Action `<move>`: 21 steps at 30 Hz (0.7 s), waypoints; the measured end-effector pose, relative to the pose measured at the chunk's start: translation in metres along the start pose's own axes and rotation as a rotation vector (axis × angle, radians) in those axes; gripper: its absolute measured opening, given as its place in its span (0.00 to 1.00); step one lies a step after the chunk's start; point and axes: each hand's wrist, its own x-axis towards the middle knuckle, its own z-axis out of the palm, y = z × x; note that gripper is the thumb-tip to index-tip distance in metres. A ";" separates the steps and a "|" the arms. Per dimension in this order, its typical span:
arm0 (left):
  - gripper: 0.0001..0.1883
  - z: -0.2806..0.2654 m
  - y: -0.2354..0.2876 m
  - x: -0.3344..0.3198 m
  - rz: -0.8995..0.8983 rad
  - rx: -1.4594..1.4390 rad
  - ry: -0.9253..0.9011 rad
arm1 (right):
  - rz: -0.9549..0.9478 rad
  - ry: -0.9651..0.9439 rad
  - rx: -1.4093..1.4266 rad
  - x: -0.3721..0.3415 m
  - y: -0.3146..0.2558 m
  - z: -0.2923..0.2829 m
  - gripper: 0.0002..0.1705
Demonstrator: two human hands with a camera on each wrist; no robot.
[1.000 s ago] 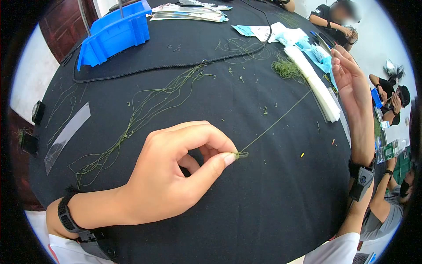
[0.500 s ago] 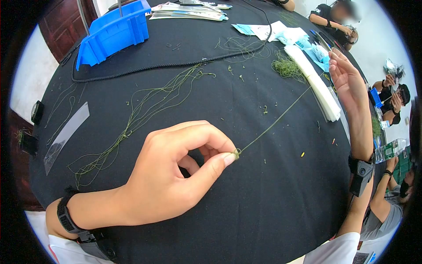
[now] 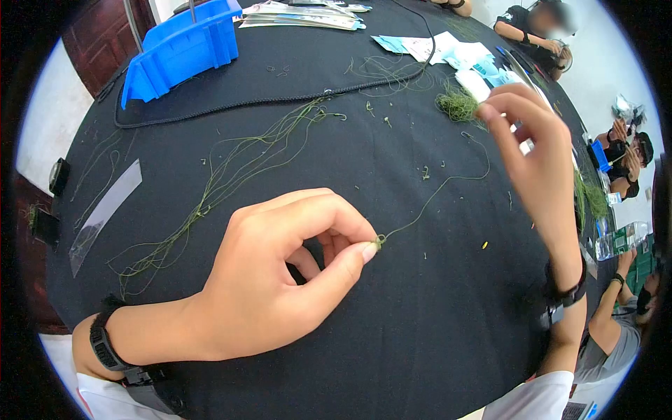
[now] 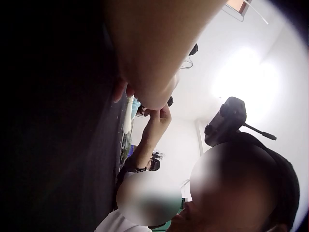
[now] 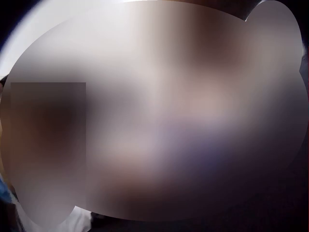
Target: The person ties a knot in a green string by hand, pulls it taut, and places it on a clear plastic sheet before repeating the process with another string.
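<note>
In the head view my left hand (image 3: pixel 287 273) pinches a small green knotted loop (image 3: pixel 379 242) between thumb and index fingertip. From it a thin green thread (image 3: pixel 427 204) runs slack to the right, curving up below my right hand (image 3: pixel 532 143). That hand is raised over the right side of the table, thumb and index tips together in a pinch at the thread's far end. The fingertips are slightly blurred and overlap the edge of a tangled ball of green thread (image 3: pixel 456 105). In the left wrist view my right hand (image 4: pixel 159 113) shows small; the right wrist view is blurred over.
A black cloth (image 3: pixel 420 301) covers the table. Loose green threads (image 3: pixel 210 199) and a clear plastic strip (image 3: pixel 105 217) lie left. A black cord (image 3: pixel 280 103) crosses behind, near a blue bin (image 3: pixel 182 52). Blue-white packets (image 3: pixel 448 52) lie back right. Other people sit beyond.
My right hand has moved left and down toward the thread ball, its fingers bending in. The thread between the hands was taut and now hangs slack. My left hand stays put.
</note>
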 end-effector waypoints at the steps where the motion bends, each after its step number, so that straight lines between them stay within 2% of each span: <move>1: 0.02 0.000 0.000 0.000 0.011 0.008 -0.004 | -0.043 -0.036 0.254 -0.001 -0.014 0.002 0.12; 4: 0.02 -0.001 -0.002 0.000 0.051 0.031 -0.011 | 0.122 -0.400 0.836 -0.010 -0.064 -0.002 0.10; 6: 0.02 -0.001 -0.003 0.000 0.087 0.044 -0.015 | 0.297 -0.579 1.049 -0.011 -0.074 -0.004 0.09; 13: 0.04 -0.001 -0.004 0.000 0.161 0.129 -0.021 | 0.340 -0.653 0.998 -0.017 -0.073 0.005 0.07; 16: 0.04 -0.001 -0.005 0.001 0.174 0.139 -0.019 | 0.325 -0.531 1.088 -0.023 -0.073 0.015 0.07; 21: 0.03 0.000 -0.004 0.001 0.159 0.122 -0.002 | 0.224 -0.521 1.005 -0.021 -0.072 0.013 0.05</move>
